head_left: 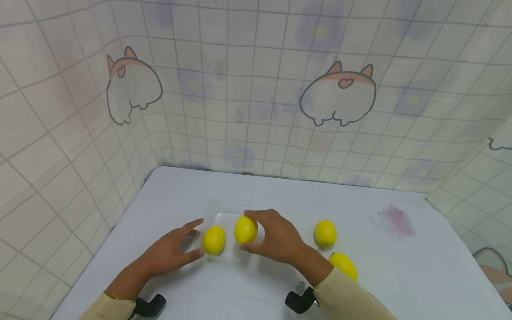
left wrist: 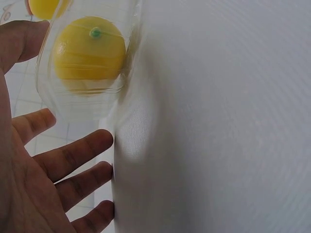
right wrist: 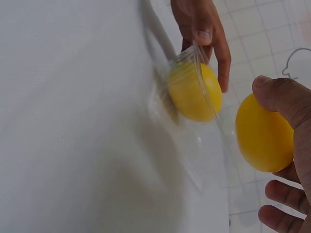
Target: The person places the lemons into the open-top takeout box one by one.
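My right hand (head_left: 278, 235) pinches a yellow lemon (head_left: 246, 229) between thumb and fingers, just above the right part of a clear plastic box (head_left: 230, 256). Inside the box, at its left side, lies another lemon (head_left: 214, 240); its green stem spot shows through the wall in the left wrist view. My left hand (head_left: 170, 251) is at the left end of the box, fingers spread and thumb by the rim (left wrist: 44, 68). In the right wrist view the held lemon (right wrist: 265, 133) sits over the rim, apart from the lemon in the box (right wrist: 194, 92).
Two more lemons lie on the white table to the right: one farther back (head_left: 326, 232), the other (head_left: 344, 266) partly behind my right forearm. A pinkish patch (head_left: 397, 221) marks the table at far right. Curtains with a grid pattern (head_left: 256, 89) stand behind and at the sides.
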`<state>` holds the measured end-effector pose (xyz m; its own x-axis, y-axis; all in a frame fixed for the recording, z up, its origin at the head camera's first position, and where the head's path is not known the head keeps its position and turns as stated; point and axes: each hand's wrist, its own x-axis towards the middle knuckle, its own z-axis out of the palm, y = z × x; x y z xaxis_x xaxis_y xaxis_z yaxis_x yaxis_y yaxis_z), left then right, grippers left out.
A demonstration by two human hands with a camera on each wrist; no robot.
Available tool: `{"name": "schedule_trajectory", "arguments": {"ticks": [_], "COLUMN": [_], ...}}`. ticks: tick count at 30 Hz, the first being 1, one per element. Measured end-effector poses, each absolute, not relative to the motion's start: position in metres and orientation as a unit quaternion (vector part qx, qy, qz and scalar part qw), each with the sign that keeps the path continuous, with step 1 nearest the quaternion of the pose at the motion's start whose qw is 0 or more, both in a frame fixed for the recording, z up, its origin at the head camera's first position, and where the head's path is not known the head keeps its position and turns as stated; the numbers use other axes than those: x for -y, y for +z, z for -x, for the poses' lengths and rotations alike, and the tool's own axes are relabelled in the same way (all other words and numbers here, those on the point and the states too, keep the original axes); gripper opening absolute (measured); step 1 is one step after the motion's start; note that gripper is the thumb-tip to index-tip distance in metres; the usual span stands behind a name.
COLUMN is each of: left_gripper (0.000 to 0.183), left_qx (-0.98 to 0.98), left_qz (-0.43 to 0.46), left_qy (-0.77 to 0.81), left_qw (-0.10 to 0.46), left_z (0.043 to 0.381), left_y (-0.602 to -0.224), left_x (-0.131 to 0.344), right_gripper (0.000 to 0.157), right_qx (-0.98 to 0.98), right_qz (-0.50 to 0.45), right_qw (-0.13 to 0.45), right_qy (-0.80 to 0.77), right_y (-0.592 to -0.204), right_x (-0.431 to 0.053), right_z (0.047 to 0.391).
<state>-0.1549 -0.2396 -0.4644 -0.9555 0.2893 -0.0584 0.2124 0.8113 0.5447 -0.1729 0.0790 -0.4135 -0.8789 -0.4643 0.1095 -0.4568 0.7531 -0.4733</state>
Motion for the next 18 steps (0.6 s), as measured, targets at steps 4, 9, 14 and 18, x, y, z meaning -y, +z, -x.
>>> {"name": "schedule_trajectory", "arguments": {"ticks": [4, 9, 14, 18], "left_gripper": [0.089, 0.089, 0.089, 0.089], "left_qx": [-0.949, -0.95, -0.949, -0.948], "left_qz": [-0.131, -0.132, -0.134, -0.136], "left_qy": [0.278, 0.275, 0.279, 0.28], "left_qw": [0.069, 0.065, 0.064, 0.064], "left_z": [0.154, 0.154, 0.154, 0.155], "left_y": [-0.464, -0.464, -0.465, -0.465], "left_x": [0.239, 0.239, 0.24, 0.24], "right_gripper": [0.081, 0.081, 0.08, 0.08], "right_qx": [-0.935, -0.936, -0.935, -0.935], "right_qz": [0.251, 0.253, 0.259, 0.264], "right_qw": [0.011, 0.016, 0.02, 0.018], "right_qy": [-0.252, -0.246, -0.24, -0.238], "right_y": [-0.413, -0.415, -0.416, -0.418], "right_x": [-0.075, -0.07, -0.065, -0.062], "right_z": [0.174, 0.175, 0.177, 0.178]}}
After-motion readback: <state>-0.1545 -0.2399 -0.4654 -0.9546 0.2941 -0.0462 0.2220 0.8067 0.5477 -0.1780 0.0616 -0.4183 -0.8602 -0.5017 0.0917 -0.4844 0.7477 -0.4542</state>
